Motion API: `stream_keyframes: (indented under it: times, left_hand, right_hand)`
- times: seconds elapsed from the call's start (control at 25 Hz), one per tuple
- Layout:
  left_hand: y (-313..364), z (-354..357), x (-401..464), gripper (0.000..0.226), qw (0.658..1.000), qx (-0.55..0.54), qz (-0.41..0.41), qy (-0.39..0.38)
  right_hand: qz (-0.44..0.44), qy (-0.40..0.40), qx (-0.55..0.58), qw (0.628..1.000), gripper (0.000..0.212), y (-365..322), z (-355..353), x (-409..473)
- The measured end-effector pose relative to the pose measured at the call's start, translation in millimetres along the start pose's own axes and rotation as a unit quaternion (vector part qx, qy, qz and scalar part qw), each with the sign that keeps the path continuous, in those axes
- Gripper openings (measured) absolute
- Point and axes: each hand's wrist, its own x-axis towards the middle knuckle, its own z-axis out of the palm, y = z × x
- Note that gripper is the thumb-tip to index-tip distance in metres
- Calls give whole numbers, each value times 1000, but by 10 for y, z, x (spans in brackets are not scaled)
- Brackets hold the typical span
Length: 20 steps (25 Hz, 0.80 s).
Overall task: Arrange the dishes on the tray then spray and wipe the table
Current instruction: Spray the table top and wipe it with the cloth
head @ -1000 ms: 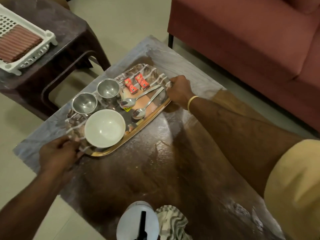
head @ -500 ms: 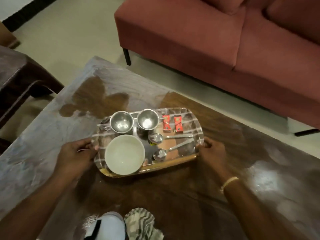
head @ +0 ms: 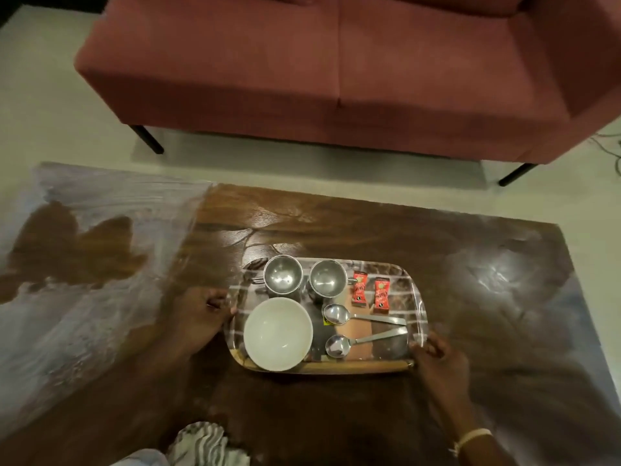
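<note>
A patterned tray (head: pixel 415 299) lies on the dark wooden table (head: pixel 369 227), right of centre. On it stand a white bowl (head: pixel 278 333), two steel cups (head: pixel 283 274) (head: pixel 328 278), two spoons (head: pixel 361 318) (head: pixel 364 341) and two red sachets (head: pixel 359 288) (head: pixel 382 294). My left hand (head: pixel 205 317) grips the tray's left edge. My right hand (head: pixel 440 356) holds its near right corner. A striped cloth (head: pixel 205 443) lies at the table's near edge, beside the white top of a spray bottle (head: pixel 144 458), mostly cut off by the frame.
A red sofa (head: pixel 336 72) on black legs stands just beyond the table's far edge. The table's left part (head: pixel 84 264) shows pale smeared streaks. A cable (head: pixel 613 153) lies on the floor at the far right.
The tray has travelled from the table's far left corner toward the middle, held by both hands. My view has swung right, so the side table and white rack are out of sight.
</note>
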Motion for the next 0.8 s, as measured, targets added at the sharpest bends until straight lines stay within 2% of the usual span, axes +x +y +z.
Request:
stream_keyframes:
  times: [0.16,0.32,0.56,0.68,0.8]
  left_hand:
    - [266,342,76,19,1000,21,5,-12]
    - [311,567,101,18,999,22,-18,-18]
    - [265,637,90,24,998,38,-50,-15]
    - [249,611,65,27,997,43,-58,-7]
    - [276,612,31,27,997,54,-61,6]
  right_hand:
    - [52,6,51,997,40,440,-186,252]
    - [68,18,66,995,20,441,-302,267]
    - [53,15,59,997,31,285,-338,254]
    - [52,8,40,998,45,265,-343,249]
    - [35,2,13,999,39,197,-354,222]
